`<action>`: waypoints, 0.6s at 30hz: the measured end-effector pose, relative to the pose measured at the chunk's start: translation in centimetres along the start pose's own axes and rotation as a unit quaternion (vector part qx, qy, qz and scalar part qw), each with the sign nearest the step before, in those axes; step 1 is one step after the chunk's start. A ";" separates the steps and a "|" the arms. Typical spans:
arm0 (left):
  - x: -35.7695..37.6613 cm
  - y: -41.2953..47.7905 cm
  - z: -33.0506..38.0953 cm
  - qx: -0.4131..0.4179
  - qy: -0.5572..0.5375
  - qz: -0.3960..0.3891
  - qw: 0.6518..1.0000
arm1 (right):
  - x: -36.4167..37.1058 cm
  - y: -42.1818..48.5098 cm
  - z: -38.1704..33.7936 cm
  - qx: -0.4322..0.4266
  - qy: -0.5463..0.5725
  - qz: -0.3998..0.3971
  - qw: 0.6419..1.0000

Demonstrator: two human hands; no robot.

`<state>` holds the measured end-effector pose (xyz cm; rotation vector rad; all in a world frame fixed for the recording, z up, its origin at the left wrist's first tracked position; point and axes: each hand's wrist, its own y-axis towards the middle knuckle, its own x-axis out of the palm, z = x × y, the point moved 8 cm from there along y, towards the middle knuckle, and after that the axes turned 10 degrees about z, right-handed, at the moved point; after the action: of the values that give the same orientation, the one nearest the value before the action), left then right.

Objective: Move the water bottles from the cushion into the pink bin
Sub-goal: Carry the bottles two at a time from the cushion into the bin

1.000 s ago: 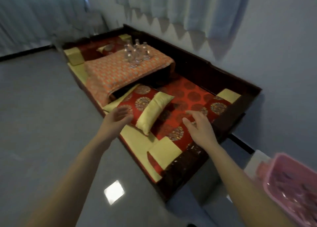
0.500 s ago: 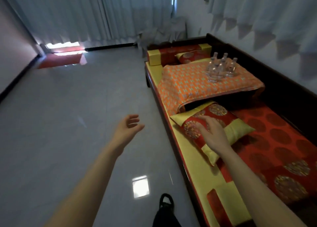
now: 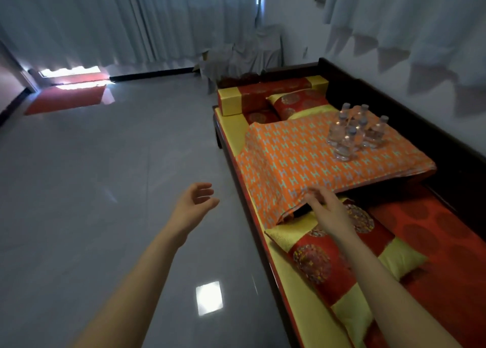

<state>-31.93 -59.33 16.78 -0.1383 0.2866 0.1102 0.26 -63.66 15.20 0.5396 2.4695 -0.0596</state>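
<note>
Several clear water bottles (image 3: 353, 133) stand upright in a cluster on the far right part of an orange patterned cushion (image 3: 302, 158) on a dark wooden daybed. My left hand (image 3: 193, 207) hangs over the grey floor, left of the daybed, fingers apart and empty. Over the near edge of the orange cushion my right hand (image 3: 330, 212) is stretched out, fingers spread, holding nothing. Both hands are well short of the bottles. The pink bin is out of view.
A red and yellow pillow (image 3: 342, 258) lies under my right forearm. The daybed's dark wooden frame (image 3: 394, 103) runs along the right wall. Another pillow and bolster (image 3: 273, 95) sit at the far end. Grey tiled floor (image 3: 92, 189) spreads to the left.
The view has swung left and forward along the daybed, so the pink bin has dropped out of sight. Both hands moved toward the orange cushion; the bottles look nearer.
</note>
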 end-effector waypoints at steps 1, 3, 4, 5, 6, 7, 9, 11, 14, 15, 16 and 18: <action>0.2 1.8 -0.1 -0.004 0.001 -0.001 1.000 | 0.7 1.5 0.1 0.006 -0.002 -0.001 1.000; 0.7 5.4 0.2 -0.010 0.005 -0.002 1.000 | 1.6 4.5 0.4 0.018 -0.001 0.008 1.000; 1.2 7.4 0.4 -0.009 0.007 -0.011 1.000 | 2.1 6.2 0.6 0.027 0.003 0.016 1.000; 1.6 9.3 0.7 -0.007 0.009 -0.022 1.000 | 2.6 7.7 0.7 0.034 0.004 0.025 0.999; 2.0 11.1 1.0 -0.004 0.014 -0.030 0.999 | 2.9 9.0 0.7 0.036 0.000 0.034 0.999; 2.3 13.1 1.4 -0.002 0.020 -0.037 0.999 | 3.3 10.3 0.8 0.043 -0.003 0.047 0.998; 3.5 18.5 2.8 0.012 0.025 -0.063 0.998 | 3.9 13.8 0.8 0.056 0.004 0.086 0.995; 4.6 23.1 4.9 0.032 0.024 -0.086 0.995 | 3.9 16.5 0.7 0.077 0.020 0.121 0.989; 6.9 29.7 8.2 0.066 0.025 -0.122 0.990 | 3.4 20.4 0.4 0.106 0.030 0.173 0.979; 7.9 31.8 9.4 0.079 0.024 -0.132 0.988 | 3.3 21.6 0.2 0.112 0.036 0.198 0.973; 9.1 33.9 10.1 0.085 0.019 -0.141 0.986 | 3.1 22.7 0.2 0.116 0.042 0.221 0.967; 12.3 36.7 10.1 0.076 0.022 -0.173 0.982 | 3.4 23.9 1.1 0.145 0.040 0.250 0.957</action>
<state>-22.16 -20.61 18.44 -0.0377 0.3102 -0.2597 7.73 -40.66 14.30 1.2998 2.3371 -0.2022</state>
